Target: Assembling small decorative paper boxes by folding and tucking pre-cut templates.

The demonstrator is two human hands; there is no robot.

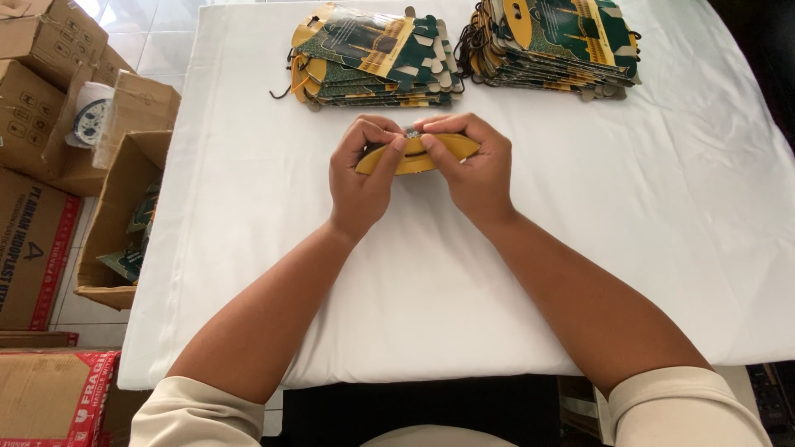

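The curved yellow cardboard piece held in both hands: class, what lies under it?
Under the curved yellow cardboard piece, gripped by the left hand and right hand, only the white tablecloth shows. The fingers cover its ends, and the cloth directly beneath it is hidden.

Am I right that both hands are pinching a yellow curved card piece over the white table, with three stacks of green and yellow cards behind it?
Not quite: the head view shows two stacks, not three. The rest holds: the left hand and right hand pinch the yellow curved card piece over the white table.
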